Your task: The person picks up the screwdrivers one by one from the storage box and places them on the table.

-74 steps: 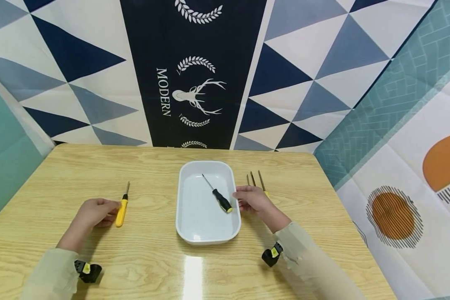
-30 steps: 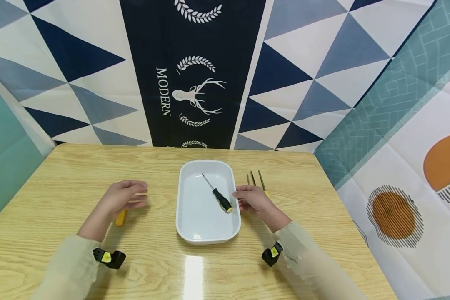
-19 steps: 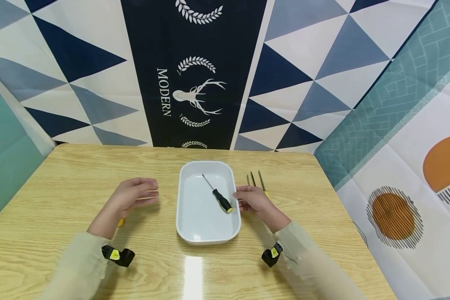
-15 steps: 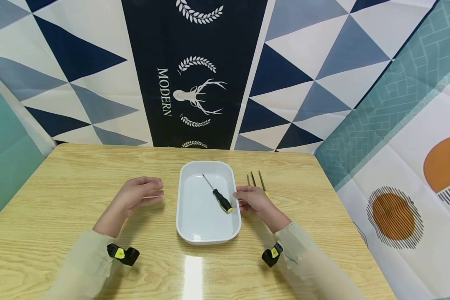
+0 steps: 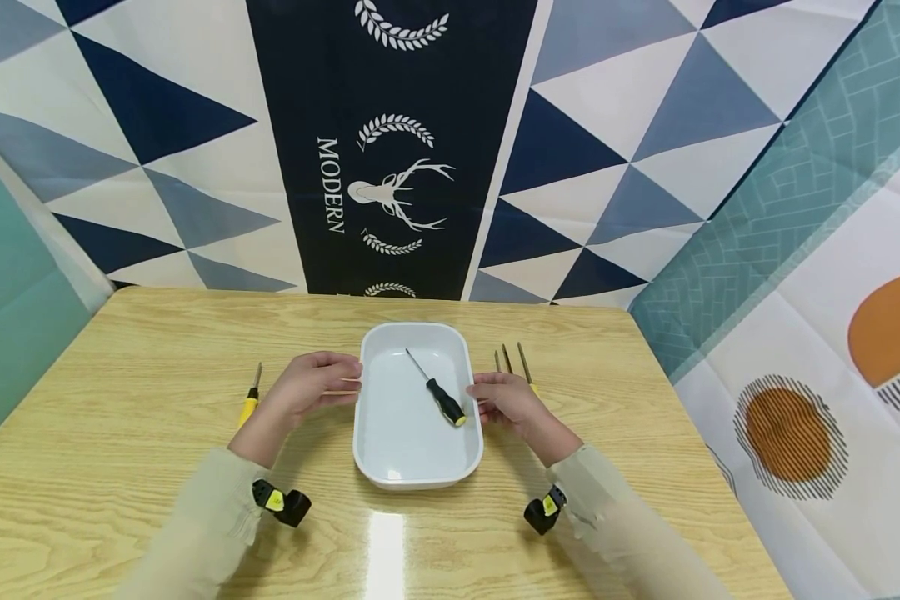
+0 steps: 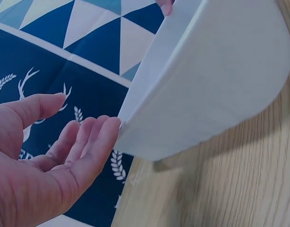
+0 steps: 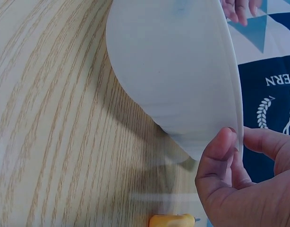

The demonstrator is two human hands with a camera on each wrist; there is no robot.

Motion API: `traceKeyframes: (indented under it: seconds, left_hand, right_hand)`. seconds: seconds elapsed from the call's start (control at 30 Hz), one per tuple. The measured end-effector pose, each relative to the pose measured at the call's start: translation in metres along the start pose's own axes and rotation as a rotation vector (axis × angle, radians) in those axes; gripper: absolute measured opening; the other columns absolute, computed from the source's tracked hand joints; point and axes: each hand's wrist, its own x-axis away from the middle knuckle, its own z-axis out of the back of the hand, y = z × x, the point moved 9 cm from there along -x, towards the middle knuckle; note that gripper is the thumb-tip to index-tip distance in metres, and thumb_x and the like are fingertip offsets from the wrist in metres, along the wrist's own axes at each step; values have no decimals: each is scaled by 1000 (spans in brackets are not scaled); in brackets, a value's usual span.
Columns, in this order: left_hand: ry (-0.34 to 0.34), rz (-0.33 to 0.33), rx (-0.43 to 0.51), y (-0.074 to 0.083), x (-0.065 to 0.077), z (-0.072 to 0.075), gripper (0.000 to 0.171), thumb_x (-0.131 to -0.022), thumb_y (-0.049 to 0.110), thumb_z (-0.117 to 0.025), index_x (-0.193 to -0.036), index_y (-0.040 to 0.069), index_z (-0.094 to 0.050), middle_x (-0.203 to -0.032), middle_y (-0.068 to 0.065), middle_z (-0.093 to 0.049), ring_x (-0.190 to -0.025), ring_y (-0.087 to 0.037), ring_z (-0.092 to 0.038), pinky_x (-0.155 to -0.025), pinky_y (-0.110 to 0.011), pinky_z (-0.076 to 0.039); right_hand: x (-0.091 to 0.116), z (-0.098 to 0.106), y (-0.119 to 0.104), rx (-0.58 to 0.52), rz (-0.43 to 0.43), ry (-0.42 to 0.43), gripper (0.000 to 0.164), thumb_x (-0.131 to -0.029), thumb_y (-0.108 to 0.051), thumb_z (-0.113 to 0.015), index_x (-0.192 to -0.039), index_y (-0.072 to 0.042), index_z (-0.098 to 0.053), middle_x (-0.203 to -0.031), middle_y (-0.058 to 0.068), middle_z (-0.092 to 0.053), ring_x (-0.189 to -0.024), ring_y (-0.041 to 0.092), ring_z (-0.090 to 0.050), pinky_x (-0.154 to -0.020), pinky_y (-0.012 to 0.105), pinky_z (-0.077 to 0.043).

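A white rectangular tray point(image 5: 393, 446) stands mid-table with a black-and-yellow screwdriver point(image 5: 445, 402) lying inside it. My right hand point(image 5: 513, 408) pinches the tray's right rim between thumb and fingers, seen closely in the right wrist view, where the tray wall point(image 7: 178, 66) fills the middle. At the opposite side, my left hand point(image 5: 307, 390) holds nothing; its fingers are extended and their tips are at the left rim. In the left wrist view the thumb stands apart from the tray. A yellow screwdriver point(image 5: 250, 407) lies behind the left wrist, its handle end hidden.
Right of the tray, several screwdriver shafts point(image 5: 523, 362) point toward the table's back edge, their handles mostly covered by the right hand. One yellow handle point(image 7: 172, 220) shows in the right wrist view. Patterned cloth point(image 5: 390, 183) hangs behind the wooden table point(image 5: 450, 550).
My left hand has left the yellow screwdriver on the table and moved right to the tray's left rim. The right hand and tray have stayed in place.
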Motion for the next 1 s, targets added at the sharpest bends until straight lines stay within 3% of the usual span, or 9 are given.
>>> traceKeyframes:
  seconds: [0.47,0.73,1.0]
  left_hand:
    - [29,57,-2,-1,-16,-31,36,-92,12,-57,-123,-5,-52,-125,-23,-55,-102,-24,-63,-85,-31,-57]
    - [14,62,12,1,-19,-44,35,-92,11,-56,-122,-6,-53,-127,-25,-53,-104,-27,-62,-85,-31,-57]
    - [1,96,28,-2,-25,-59,37,-91,12,-58,-123,-6,-53,-128,-25,-53,-109,-31,-60,-87,-33,-56]
  right_hand:
    - [-1,0,1,10,-4,-14,34,-88,-11,-62,-120,0,-55,-75,1,-60,-59,10,-55,-53,19,-49]
    - [7,-2,-6,14,20,-50,38,-89,-11,-61,-123,3,-53,-76,0,-61,-60,9,-56,-56,20,-50]
    - [0,0,0,3,-1,-21,35,-88,-11,-62,-120,2,-56,-77,2,-61,-59,10,-56,-54,19,-49]
